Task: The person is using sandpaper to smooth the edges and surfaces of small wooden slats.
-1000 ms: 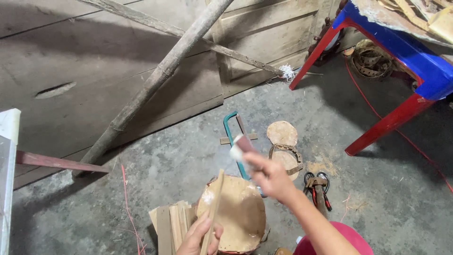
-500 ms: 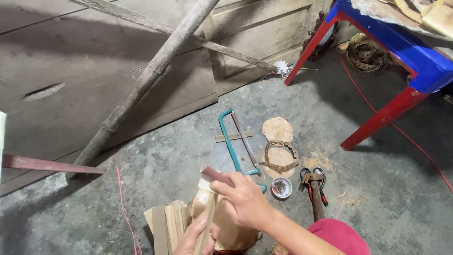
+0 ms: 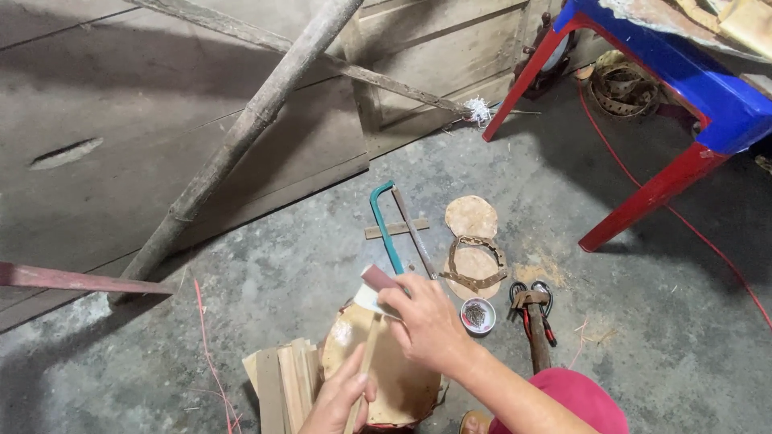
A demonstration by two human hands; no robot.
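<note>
- Your left hand (image 3: 342, 398) pinched a thin wooden strip (image 3: 366, 366) and stood it upright on the round wooden block (image 3: 386, 370), fingers closed round the lower part of it.
- Your right hand (image 3: 426, 321) gripped a small flat-bladed tool (image 3: 375, 288), its blade set on the strip's top end, just above your left fingers.
- The risk, as I judged it: the blade sat directly over the holding hand, so a slip or a sudden split down the grain could have carried it into those fingers.
- The strip was slim and only pinched; it could have tilted or skidded off the block under pressure.
- A stack of split slats (image 3: 281, 386) lay touching the block's left side, close enough to be knocked.
- Just right of your right hand stood a small round tin of nails (image 3: 478, 315), easy to tip with your forearm; pliers (image 3: 532, 309) lay beside it.
- Further out lay a green-framed hacksaw (image 3: 386, 225) and round wooden discs (image 3: 472, 241), well apart from both hands.
</note>
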